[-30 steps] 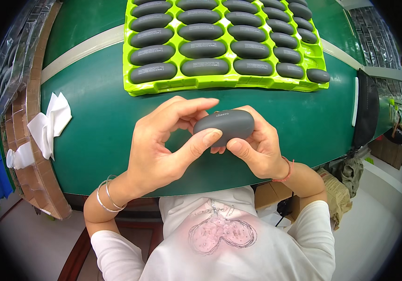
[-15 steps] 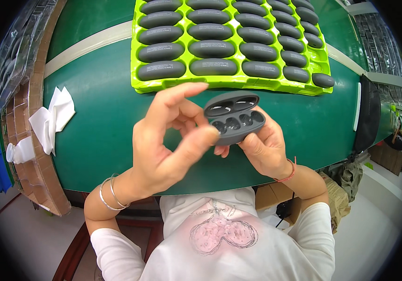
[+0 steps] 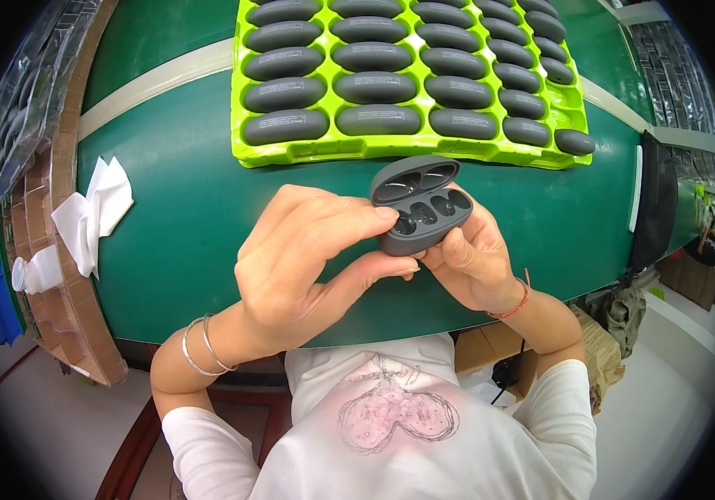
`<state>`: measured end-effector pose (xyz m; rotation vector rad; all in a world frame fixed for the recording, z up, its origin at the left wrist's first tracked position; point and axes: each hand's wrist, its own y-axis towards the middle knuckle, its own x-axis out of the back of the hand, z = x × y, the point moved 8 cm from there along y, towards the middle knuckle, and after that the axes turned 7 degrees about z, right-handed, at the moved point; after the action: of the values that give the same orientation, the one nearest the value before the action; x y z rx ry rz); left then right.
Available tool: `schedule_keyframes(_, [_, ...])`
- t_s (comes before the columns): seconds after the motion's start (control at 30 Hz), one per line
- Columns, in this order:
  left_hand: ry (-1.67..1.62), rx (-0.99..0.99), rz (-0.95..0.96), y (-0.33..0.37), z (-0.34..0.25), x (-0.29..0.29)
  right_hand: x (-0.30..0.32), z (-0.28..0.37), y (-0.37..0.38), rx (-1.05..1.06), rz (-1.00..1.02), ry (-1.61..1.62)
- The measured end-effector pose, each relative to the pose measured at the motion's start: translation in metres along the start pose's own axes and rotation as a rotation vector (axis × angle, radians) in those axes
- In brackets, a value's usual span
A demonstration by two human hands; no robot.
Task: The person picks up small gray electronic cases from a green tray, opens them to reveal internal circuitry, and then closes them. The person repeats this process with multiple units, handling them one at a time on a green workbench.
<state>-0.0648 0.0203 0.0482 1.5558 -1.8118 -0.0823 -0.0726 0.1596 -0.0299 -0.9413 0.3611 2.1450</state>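
Observation:
I hold a dark grey oval earbud case (image 3: 422, 207) with its lid flipped open, showing empty moulded pockets inside. My right hand (image 3: 472, 258) cups the case from below and the right side. My left hand (image 3: 307, 258) grips its left edge, index fingertip on the rim and thumb underneath. Just beyond the case lies a lime-green tray (image 3: 291, 154) with several rows of closed grey cases in its wells.
The green work mat (image 3: 174, 225) has a pale stripe across it. A crumpled white cloth (image 3: 91, 212) lies at the left near a cardboard edge (image 3: 57, 275). One loose grey case (image 3: 574, 142) sits by the tray's right corner. A black object (image 3: 653, 208) stands at the right.
The case was closed between both hands a second ago. Its lid is now swung open, and the case sits a little higher and closer to the tray.

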Motion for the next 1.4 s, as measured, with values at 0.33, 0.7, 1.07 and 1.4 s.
schedule_keyframes(0.33, [0.005, -0.049, 0.068, 0.000, -0.003, -0.001, 0.000, -0.001, 0.000, -0.014, -0.002, 0.002])
schedule_keyframes(0.7, [-0.026, -0.147, 0.075, -0.004, -0.008, -0.012, 0.002, 0.002, -0.001, 0.068, 0.008, -0.107])
schedule_keyframes(1.07, [-0.256, -0.014, -0.041, -0.008, 0.005, -0.005, -0.002, 0.006, -0.001, 0.113, 0.017, -0.120])
schedule_keyframes(1.4, [-0.188, -0.012, 0.092, -0.007, 0.001, -0.005, -0.005, 0.003, 0.000, 0.078, 0.058, -0.061])
